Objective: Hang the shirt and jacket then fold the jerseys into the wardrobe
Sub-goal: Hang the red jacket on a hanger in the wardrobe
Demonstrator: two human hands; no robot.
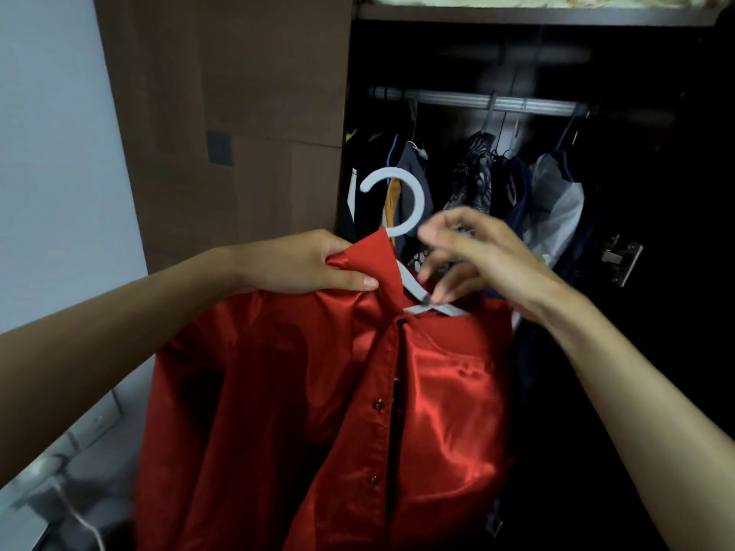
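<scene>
A shiny red button-up shirt (318,391) hangs in front of me on a white plastic hanger (401,200), whose hook stands up above the collar. My left hand (314,264) pinches the collar on the left side. To the right of the collar, my right hand (477,260) is blurred, its fingers spread and its fingertips at the hanger's white arm; whether it grips anything is unclear. Behind the shirt is the open dark wardrobe, with its metal rail (477,100) above the hook.
Several dark and patterned garments (477,180) hang on the rail, with a white-and-navy one (557,200) at the right. The brown wardrobe door (222,113) stands at the left against a pale wall. A shelf with bedding (517,0) runs across the top.
</scene>
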